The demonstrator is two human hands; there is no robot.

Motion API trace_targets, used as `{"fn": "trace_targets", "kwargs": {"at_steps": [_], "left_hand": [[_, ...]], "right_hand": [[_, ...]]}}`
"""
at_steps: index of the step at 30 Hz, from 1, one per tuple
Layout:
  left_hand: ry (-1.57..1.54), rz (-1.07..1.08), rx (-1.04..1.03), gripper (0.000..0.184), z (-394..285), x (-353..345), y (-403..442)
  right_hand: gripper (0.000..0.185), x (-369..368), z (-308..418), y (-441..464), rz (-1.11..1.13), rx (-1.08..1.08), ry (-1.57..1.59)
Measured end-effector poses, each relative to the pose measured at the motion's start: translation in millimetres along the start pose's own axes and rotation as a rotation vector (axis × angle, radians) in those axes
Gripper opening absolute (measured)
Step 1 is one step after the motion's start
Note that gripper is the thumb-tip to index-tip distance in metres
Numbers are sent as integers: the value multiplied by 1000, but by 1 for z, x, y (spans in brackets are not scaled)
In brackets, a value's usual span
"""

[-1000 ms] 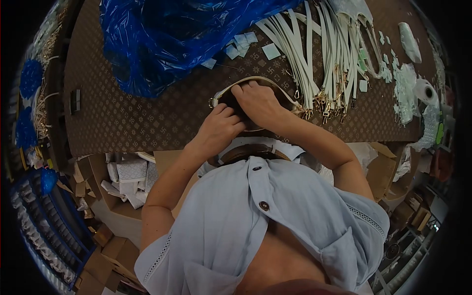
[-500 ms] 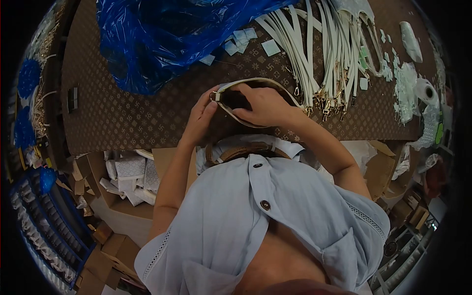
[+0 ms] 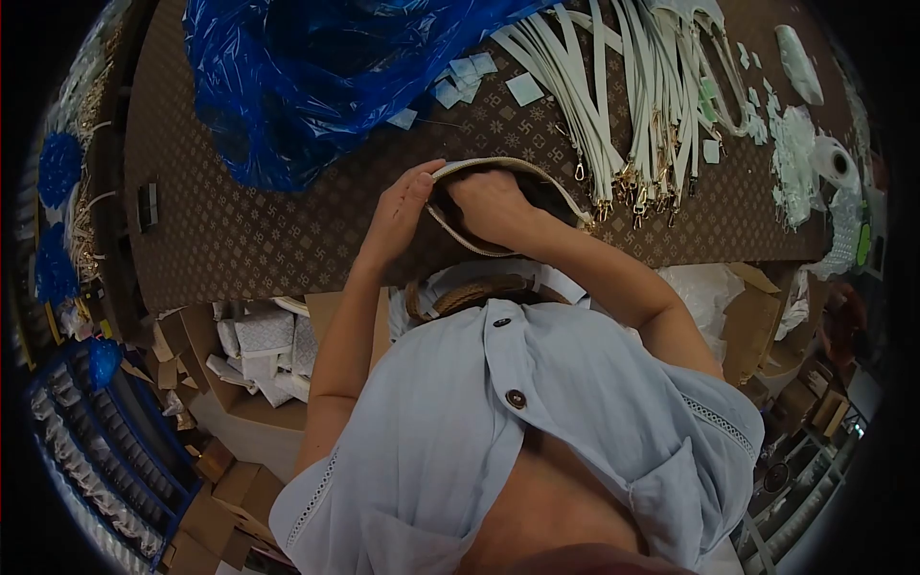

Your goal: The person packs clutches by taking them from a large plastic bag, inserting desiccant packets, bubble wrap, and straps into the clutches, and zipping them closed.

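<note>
A small zippered bag (image 3: 551,182) with a pale rim and dark inside is held near the table's front edge, its mouth spread wide. At its left end, my left hand (image 3: 401,213) grips the rim with fingers wrapped over it. My right hand (image 3: 491,206) reaches down into the opening; its fingertips are hidden inside the bag, so I cannot see whether they hold anything. Beyond the bag's right end lie several cream straps (image 3: 642,115) with gold-coloured metal clasps.
A crumpled blue plastic bag (image 3: 287,96) covers the table's back left. Small pale squares (image 3: 524,90) lie beside it. White wrapping scraps (image 3: 793,168) and a roll (image 3: 836,161) are at the right. Below the patterned table (image 3: 240,244) stand cardboard boxes (image 3: 251,410).
My right hand has gone deeper into the bag, its fingers now out of sight. My left hand has shifted up along the bag's left end, covering the metal ring there.
</note>
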State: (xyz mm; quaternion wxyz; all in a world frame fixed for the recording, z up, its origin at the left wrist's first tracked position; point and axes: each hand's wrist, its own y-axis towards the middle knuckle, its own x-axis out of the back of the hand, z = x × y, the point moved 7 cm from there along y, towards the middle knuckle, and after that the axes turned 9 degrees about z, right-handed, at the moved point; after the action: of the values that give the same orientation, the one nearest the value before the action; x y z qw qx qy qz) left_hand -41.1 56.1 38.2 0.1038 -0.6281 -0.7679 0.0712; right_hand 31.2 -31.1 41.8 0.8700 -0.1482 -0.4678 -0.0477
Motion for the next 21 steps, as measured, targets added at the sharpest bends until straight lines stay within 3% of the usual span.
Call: {"fn": "trace_targets", "kwargs": {"at_steps": [8,12,14,16,18,20,21], "left_hand": [[124,-75,-21,47,0,1,1],[235,-13,40,42,-10,7,8],[572,-122,-250,39,-38,12,11],[606,-76,-231,39,-62,5,16],[641,-35,-207,38,-80,-5,21],[847,170,-144,32,-80,-25,36],[849,177,-153,32,-80,-28,41]], "right_hand": [[14,13,-3,-4,-158,-34,148],[19,10,-2,1,4,1,120],[21,27,0,-11,26,9,155],[21,88,7,-53,-401,254,358],[16,111,-33,-92,-585,-71,618],[13,115,-68,-129,-541,-405,624],[13,115,-74,-144,-551,-411,621]]}}
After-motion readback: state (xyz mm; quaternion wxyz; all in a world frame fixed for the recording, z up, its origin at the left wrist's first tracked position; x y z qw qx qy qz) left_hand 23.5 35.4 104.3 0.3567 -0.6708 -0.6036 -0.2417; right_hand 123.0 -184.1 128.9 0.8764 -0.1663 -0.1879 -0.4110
